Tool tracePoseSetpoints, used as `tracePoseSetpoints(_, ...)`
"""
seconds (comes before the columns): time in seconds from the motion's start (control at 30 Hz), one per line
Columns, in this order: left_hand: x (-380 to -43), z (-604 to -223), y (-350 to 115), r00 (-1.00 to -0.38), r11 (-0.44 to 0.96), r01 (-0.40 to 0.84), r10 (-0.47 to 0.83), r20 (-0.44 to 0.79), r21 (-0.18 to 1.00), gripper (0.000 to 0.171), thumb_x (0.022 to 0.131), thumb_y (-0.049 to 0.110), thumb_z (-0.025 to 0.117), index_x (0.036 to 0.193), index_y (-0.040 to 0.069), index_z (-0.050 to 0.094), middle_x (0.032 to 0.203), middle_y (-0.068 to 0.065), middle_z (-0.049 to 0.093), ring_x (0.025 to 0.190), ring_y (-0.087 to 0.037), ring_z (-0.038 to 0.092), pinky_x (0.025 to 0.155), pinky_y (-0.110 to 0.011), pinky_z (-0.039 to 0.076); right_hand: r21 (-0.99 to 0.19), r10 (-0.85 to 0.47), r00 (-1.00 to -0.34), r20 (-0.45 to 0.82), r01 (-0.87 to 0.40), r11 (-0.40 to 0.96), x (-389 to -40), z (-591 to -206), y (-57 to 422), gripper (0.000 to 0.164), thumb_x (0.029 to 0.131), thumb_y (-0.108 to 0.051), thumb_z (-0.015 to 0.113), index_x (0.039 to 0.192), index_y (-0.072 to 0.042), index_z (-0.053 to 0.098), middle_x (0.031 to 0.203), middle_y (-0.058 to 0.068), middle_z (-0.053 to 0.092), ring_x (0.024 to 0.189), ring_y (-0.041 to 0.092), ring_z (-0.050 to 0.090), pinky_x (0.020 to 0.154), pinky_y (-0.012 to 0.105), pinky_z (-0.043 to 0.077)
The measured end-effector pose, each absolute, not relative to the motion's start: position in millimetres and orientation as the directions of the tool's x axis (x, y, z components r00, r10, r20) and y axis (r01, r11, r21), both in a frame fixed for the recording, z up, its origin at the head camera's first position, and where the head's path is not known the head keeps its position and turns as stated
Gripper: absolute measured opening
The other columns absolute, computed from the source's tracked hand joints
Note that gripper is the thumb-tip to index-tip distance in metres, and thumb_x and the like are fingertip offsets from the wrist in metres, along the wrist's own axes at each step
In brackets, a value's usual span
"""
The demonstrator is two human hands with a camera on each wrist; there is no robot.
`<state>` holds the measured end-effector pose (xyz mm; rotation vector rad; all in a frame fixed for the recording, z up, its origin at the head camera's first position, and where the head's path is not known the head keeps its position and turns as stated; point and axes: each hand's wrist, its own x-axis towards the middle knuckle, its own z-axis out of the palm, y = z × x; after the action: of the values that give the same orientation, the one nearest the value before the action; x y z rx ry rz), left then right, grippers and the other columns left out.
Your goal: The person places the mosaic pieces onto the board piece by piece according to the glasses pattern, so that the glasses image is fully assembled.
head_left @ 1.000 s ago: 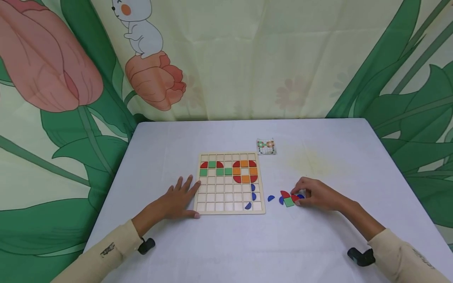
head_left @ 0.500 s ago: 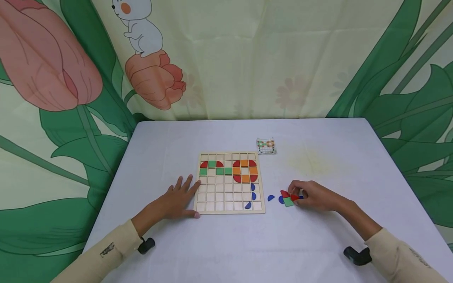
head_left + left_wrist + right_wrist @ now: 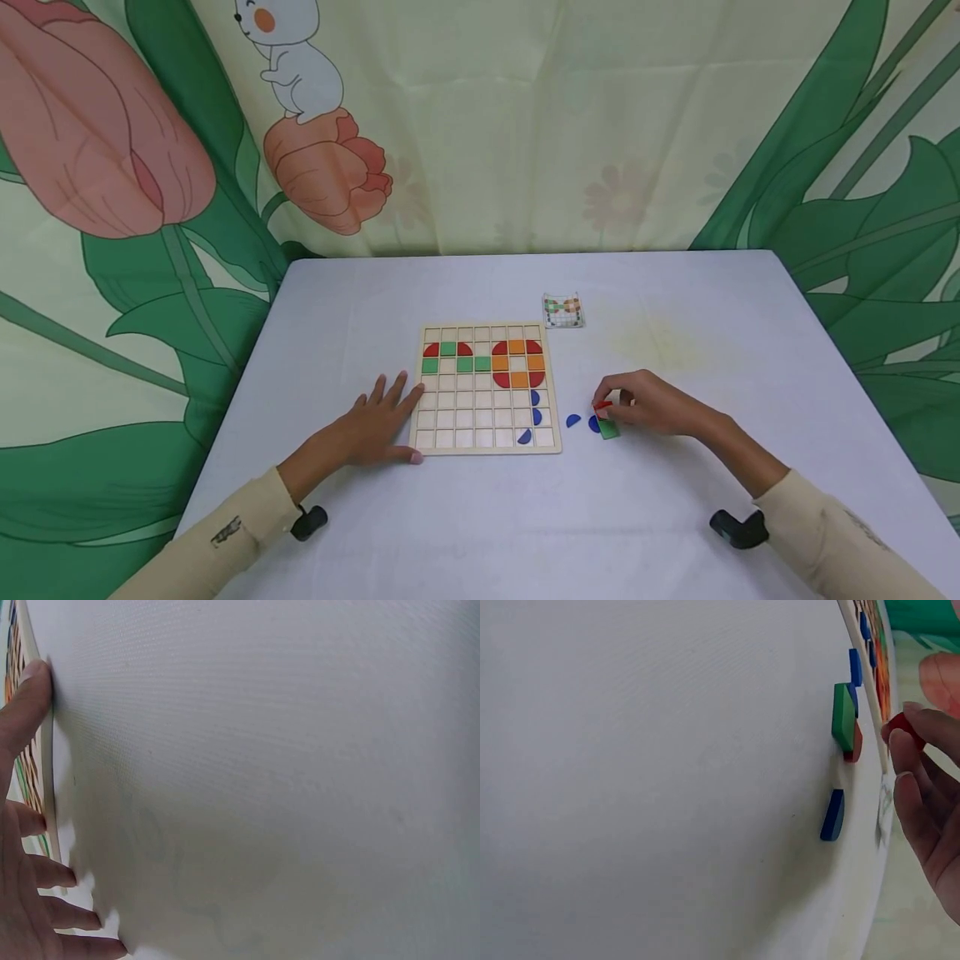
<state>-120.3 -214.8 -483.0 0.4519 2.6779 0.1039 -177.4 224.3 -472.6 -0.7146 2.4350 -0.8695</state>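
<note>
The left hand [image 3: 378, 427] is spread at the left edge of the wooden grid board [image 3: 487, 452], fingers extended; in the left wrist view its thumb [image 3: 30, 697] touches the board's rim. To the right of the board, the right hand [image 3: 656, 404] pinches a red quarter-circle piece [image 3: 906, 730] between thumb and fingers, lifted off the table. Below it lie a green square [image 3: 608, 429] with another red piece [image 3: 854, 746] against it, and a blue half-circle [image 3: 594, 423]. One more blue half-circle [image 3: 832, 815] shows in the right wrist view, hidden by the hand from the head view.
Red, green and orange pieces [image 3: 517, 346] fill several upper cells of the board, and blue half-circles [image 3: 536, 416] lie at its lower right. A loose blue half-circle [image 3: 573, 421] sits beside the board. A small pattern card [image 3: 563, 310] lies behind its top right corner.
The right hand has picked up the red quarter-circle from the loose pieces and moved left and slightly up with it. The left hand has stayed in place.
</note>
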Motion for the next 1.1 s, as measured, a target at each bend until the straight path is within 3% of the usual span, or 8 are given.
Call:
tracePoseSetpoints(0.27,-120.3,-487.6,-217.5,-0.855,0.941,0.308,0.339,-0.394,0.141,0.11,0.08,0.067,0.072,0.162,0.015,0.02,0.167,-0.022,0.011,0.15,-0.055,0.011,0.111,-0.071,0.029,-0.709,-0.643,-0.732,-0.226,-0.329,0.624,-185.0,-467.0,194.6,0.018,0.093,-0.014,0.072,0.111,-0.013,0.071,0.103,-0.002,0.069,0.079,0.015,0.06,0.065,0.024,0.056)
tracePoseSetpoints(0.57,-122.2,-490.3,-219.6,-0.852,0.937,0.317,0.35,-0.389,0.147,0.11,0.079,0.069,0.071,0.162,0.015,0.02,0.167,-0.022,0.011,0.15,-0.055,0.011,0.111,-0.071,0.029,-0.723,-0.702,-0.693,-0.164,-0.4,0.564,-195.1,-468.3,158.2,0.028,0.092,-0.016,0.073,0.119,-0.011,0.066,0.102,-0.001,0.069,0.066,0.012,0.055,0.058,0.022,0.05)
tracePoseSetpoints(0.9,-120.3,-489.7,-219.5,-0.856,0.937,0.307,0.348,-0.382,0.166,0.11,0.08,0.067,0.071,0.161,0.014,0.02,0.167,-0.022,0.01,0.15,-0.055,0.01,0.112,-0.071,0.027,-0.739,-0.694,-0.711,-0.11,-0.408,0.536,-202.9,-472.6,117.9,0.024,0.092,-0.011,0.071,0.116,-0.014,0.068,0.092,-0.002,0.066,0.06,0.013,0.048,0.055,0.021,0.041)
tracePoseSetpoints(1.1,-121.0,-491.2,-219.3,-0.853,0.94,0.298,0.341,-0.395,0.168,0.111,0.08,0.069,0.07,0.162,0.015,0.018,0.168,-0.021,0.008,0.151,-0.053,0.008,0.113,-0.07,0.026,-0.754,-0.708,-0.703,-0.06,-0.433,0.494,-207.7,-477.5,98.0,0.022,0.091,-0.011,0.073,0.112,-0.013,0.068,0.093,-0.002,0.066,0.065,0.011,0.052,0.059,0.021,0.045)
